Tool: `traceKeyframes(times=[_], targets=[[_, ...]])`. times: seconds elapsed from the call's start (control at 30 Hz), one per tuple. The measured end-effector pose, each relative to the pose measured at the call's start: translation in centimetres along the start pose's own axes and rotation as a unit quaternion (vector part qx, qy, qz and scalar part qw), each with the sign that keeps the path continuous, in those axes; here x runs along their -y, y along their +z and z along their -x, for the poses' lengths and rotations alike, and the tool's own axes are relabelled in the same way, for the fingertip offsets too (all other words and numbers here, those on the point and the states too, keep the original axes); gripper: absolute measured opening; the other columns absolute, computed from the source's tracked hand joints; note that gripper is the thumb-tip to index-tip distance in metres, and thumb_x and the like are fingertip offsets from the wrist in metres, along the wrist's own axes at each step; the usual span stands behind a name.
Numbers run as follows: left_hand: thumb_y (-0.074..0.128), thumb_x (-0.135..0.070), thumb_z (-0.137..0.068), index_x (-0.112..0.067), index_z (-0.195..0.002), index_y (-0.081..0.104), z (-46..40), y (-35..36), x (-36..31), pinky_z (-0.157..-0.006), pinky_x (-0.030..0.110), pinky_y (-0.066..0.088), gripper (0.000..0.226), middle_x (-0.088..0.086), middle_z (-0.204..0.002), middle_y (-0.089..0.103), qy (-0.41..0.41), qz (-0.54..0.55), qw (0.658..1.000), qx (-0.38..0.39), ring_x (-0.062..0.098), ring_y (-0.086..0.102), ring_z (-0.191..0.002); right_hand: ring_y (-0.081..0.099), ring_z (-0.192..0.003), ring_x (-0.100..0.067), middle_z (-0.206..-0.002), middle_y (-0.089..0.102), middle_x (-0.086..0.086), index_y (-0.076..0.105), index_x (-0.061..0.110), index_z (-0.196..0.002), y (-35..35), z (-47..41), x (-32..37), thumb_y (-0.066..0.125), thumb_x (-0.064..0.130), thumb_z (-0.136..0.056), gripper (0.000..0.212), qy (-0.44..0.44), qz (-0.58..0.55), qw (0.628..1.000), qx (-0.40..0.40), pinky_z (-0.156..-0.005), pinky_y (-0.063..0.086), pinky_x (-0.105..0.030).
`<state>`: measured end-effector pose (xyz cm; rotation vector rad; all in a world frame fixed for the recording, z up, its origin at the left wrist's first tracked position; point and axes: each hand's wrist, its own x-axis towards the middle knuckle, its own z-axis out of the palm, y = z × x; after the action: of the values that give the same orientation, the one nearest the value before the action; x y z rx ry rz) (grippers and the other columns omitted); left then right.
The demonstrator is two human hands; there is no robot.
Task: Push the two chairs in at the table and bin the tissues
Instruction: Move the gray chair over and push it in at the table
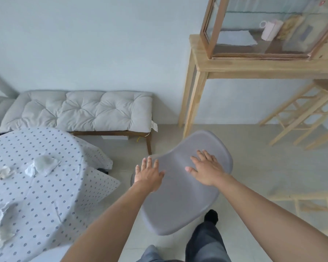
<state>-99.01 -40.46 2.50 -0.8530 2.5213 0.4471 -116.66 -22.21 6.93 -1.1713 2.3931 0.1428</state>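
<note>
Chair: we have the grey chair (180, 190) under both hands, standing on the floor to the right of the table (45, 186), apart from its hanging cloth; its shell runs long from near our feet up toward the wooden console (254, 67).
Left hand: our left hand (150, 176) lies at the chair's left edge, fingers spread and flat, closed round nothing that we can see; it is the hand nearer the table.
Right hand: our right hand (206, 171) rests palm down on the shell's upper part, fingers splayed, pressing rather than gripping.
Direction: the table lies to the left of our fingers, so we judge the push must go leftward, across the chair's long axis.
Tissues: crumpled tissues (42, 165) lie on the tablecloth, untouched; a second chair we cannot see.
</note>
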Motion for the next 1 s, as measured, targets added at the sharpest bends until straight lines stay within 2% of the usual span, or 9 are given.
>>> traceKeyframes(times=[0.17, 0.37, 0.6, 1.0], targets=[[0.02, -0.054, -0.108, -0.019, -0.164, 0.001, -1.3, 0.9, -2.2, -0.126, 0.056, 0.004, 0.069, 0.011, -0.172, -0.008, -0.12, 0.078, 0.99, -0.002, 0.031, -0.01, -0.157, -0.005, -0.157, -0.032, -0.171, 0.004, -0.013, 0.027, 0.022, -0.158, -2.7, -7.1, -2.9, 0.024, 0.067, -0.101, 0.073, -0.119, 0.067, 0.99, 0.038, -0.124, 0.008, -0.055], [0.02, -0.053, -0.108, -0.018, -0.164, 0.003, -0.1, 3.0, -7.9, -0.125, 0.056, 0.005, 0.068, 0.012, -0.172, -0.007, -0.241, 0.168, 0.956, -0.001, 0.031, -0.01, -0.157, -0.005, -0.157, -0.029, -0.171, 0.004, -0.01, 0.03, 0.024, -0.157, -4.7, -11.9, -6.0, 0.026, 0.067, -0.101, 0.071, -0.235, 0.139, 0.959, 0.077, -0.125, 0.007, -0.053], [0.021, -0.054, -0.108, -0.018, -0.164, 0.004, 1.4, 5.2, -14.6, -0.126, 0.055, 0.004, 0.068, 0.011, -0.172, -0.007, -0.3, 0.234, 0.924, -0.03, 0.03, -0.01, -0.157, -0.006, -0.157, -0.028, -0.171, 0.004, -0.009, 0.028, 0.024, -0.158, -5.0, -12.0, -8.8, 0.026, 0.065, -0.102, 0.07, -0.289, 0.183, 0.934, 0.103, -0.126, 0.003, -0.051], [0.022, -0.054, -0.108, -0.018, -0.163, 0.007, 3.1, 10.2, -24.7, -0.126, 0.056, 0.005, 0.068, 0.012, -0.172, -0.004, -0.33, 0.3, 0.894, -0.039, 0.031, -0.007, -0.158, 0.002, -0.157, -0.029, -0.17, 0.015, -0.011, 0.034, 0.022, -0.156, -3.0, -10.0, -14.8, 0.024, 0.065, -0.102, 0.07, -0.349, 0.246, 0.898, 0.108, -0.126, 0.005, -0.05]])
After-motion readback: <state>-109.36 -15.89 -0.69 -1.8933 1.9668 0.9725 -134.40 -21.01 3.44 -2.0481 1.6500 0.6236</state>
